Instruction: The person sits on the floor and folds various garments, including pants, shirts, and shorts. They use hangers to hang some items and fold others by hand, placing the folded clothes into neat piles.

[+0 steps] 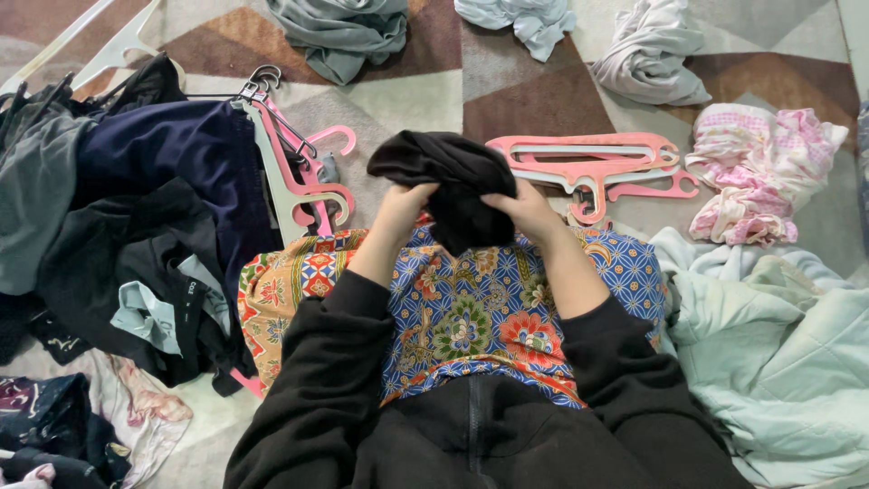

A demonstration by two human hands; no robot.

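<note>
A bunched black garment (pixel 450 181) is held up in front of me over my lap. My left hand (pixel 403 206) grips its left side and my right hand (pixel 525 210) grips its right side; both wear black sleeves. Under my forearms lies a blue, orange and red patterned cloth (pixel 471 312), spread across my lap. Just beyond the garment, a stack of pink and white hangers (pixel 588 167) lies on the carpet.
At my left sits a heap of dark clothes (pixel 136 217) with more pink and white hangers (pixel 299 172). At the right are a pale mint quilted piece (pixel 778 344) and a pink-white garment (pixel 760 172). Grey and light crumpled clothes (pixel 339 32) lie on the patterned carpet beyond.
</note>
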